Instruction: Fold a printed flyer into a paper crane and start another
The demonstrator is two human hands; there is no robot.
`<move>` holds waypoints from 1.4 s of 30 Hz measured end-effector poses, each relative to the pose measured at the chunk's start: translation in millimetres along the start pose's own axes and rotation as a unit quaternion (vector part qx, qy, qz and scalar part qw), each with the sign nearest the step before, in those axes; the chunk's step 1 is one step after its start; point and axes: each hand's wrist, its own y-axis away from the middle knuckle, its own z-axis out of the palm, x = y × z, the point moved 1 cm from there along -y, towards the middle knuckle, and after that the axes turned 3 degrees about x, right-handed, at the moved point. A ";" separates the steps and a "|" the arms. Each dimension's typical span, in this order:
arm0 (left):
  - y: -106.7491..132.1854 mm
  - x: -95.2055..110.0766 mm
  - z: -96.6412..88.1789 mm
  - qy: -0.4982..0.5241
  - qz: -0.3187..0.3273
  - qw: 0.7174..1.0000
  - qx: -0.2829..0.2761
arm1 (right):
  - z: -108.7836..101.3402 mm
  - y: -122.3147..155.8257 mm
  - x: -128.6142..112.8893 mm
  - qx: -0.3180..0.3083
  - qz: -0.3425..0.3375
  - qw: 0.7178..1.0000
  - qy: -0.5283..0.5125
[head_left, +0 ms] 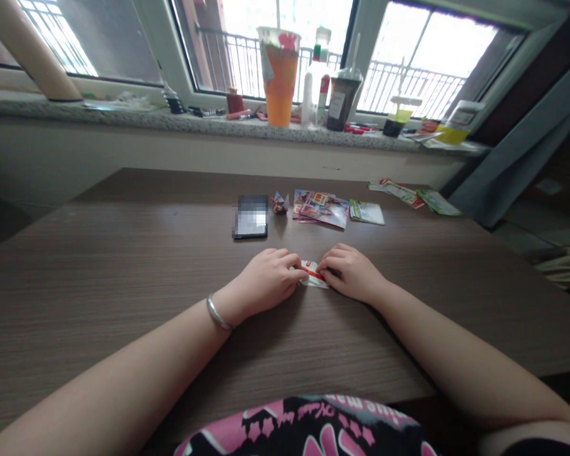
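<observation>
Between my two hands lies a small piece of white printed paper (315, 282) with a red band, partly folded, on the table. My left hand (274, 275), a silver bangle at its wrist, pinches the paper's left edge between thumb and fingers. At the right edge, my right hand (349, 269) grips it the same way, fingers curled. My fingertips cover both ends of the paper. Beyond them stand a small folded paper figure (280, 203) and a stack of colourful printed sheets (322, 209).
A dark tablet-like device (251, 217) lies left of the paper figure. Right of the printed sheets is a greenish paper stack (367, 213), with more leaflets (401, 192) near the table's far right corner. Cups, including a tall orange one (281, 79), and bottles line the windowsill (209, 126).
</observation>
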 end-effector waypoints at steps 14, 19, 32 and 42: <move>0.9 -3.4 6.1 0.049 -0.038 0.998 0.014 | 6.0 1.4 -1.8 0.028 0.032 0.999 -0.026; 1.7 -4.8 7.8 0.043 -0.039 0.998 0.021 | 8.5 2.1 9.2 0.019 0.021 0.999 -0.020; 0.6 -5.0 3.8 0.112 -0.056 0.992 0.017 | 7.3 0.3 -5.8 0.003 -0.071 0.997 0.020; 0.1 -3.4 6.0 0.057 -0.040 0.997 0.041 | 9.3 -0.2 -13.0 -0.028 -0.051 0.994 0.094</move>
